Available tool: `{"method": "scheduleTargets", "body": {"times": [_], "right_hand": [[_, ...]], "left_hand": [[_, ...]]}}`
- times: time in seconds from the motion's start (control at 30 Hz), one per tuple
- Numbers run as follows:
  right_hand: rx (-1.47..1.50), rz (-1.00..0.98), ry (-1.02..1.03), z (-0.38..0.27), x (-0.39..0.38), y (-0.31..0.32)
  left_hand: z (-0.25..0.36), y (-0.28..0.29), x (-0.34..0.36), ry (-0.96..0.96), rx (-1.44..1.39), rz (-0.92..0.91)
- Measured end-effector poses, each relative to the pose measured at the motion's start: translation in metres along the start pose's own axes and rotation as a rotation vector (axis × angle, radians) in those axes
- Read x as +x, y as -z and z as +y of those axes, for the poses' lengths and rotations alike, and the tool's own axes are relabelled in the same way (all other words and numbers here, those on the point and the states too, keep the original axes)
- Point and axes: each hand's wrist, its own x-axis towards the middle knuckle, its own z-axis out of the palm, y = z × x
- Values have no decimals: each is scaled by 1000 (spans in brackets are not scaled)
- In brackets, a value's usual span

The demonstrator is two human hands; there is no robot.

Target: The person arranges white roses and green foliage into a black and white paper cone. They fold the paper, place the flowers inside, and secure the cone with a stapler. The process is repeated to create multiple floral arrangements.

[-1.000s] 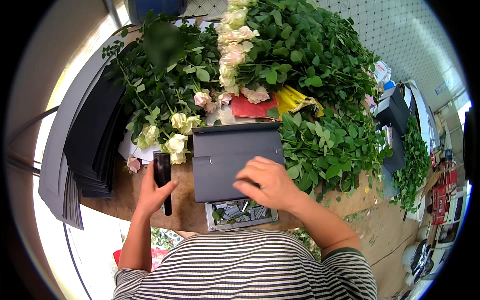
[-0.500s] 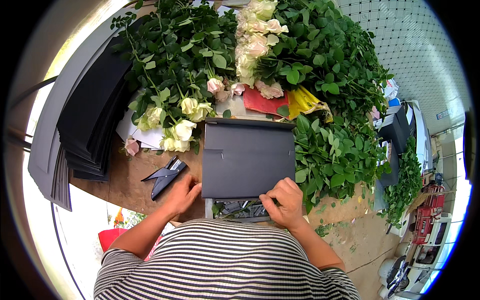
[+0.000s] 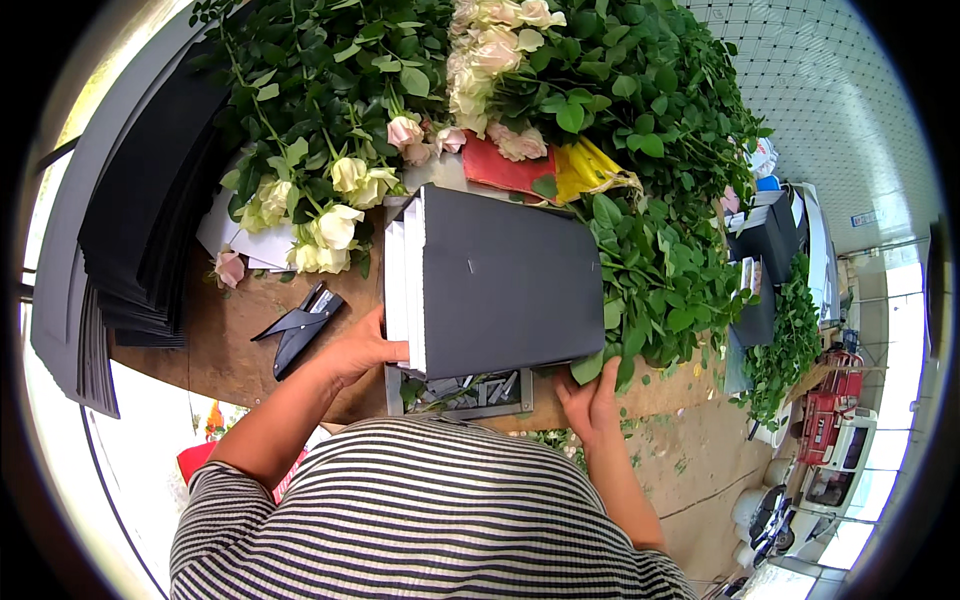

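Note:
A black cardboard box (image 3: 515,285) with white folded layers along its left side stands tilted in front of me; small metal staples show on its black face. My left hand (image 3: 355,352) grips its lower left edge, thumb on the white layers and the other fingers partly hidden. Just below the box's lower right corner is my right hand (image 3: 592,402), fingers apart, beside a green leaf (image 3: 587,368); I cannot tell if it touches the box. A black hand stapler (image 3: 300,330) lies on the wooden table left of my left hand.
Cream and pink roses (image 3: 335,228) with leafy stems are heaped across the far side. Stacked black cardboard sheets (image 3: 150,220) stand at the left. A metal tray (image 3: 527,392) of grey bits sits beneath the box. A red piece (image 3: 505,168) and yellow wrapping (image 3: 595,170) lie behind it.
The cardboard has been lifted and turned, so its white left side now shows. My left hand has taken hold of that side; my right hand has let go of the lower edge and opened.

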Motion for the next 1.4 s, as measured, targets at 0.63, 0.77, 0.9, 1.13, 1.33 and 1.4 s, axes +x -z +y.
{"method": "scheduleTargets", "body": {"times": [0.63, 0.77, 0.9, 1.13, 1.33, 1.4], "right_hand": [[-109, -278, 429, -81, -1, -79], [-155, -290, 567, -82, -22, -63], [-114, -246, 667, -73, -49, -24], [49, -65, 862, -43, -136, 62], [222, 87, 1001, -3, -218, 141], [270, 36, 1024, -1, -231, 150]], "left_hand": [[111, -131, -36, -473, 112, -145], [114, -150, -39, -530, 150, -264], [113, -170, -47, -666, 289, -356], [100, -234, -74, -1124, 392, -652], [79, -299, -124, -1329, 690, -713], [60, -314, -148, -1413, 651, -581]]}}
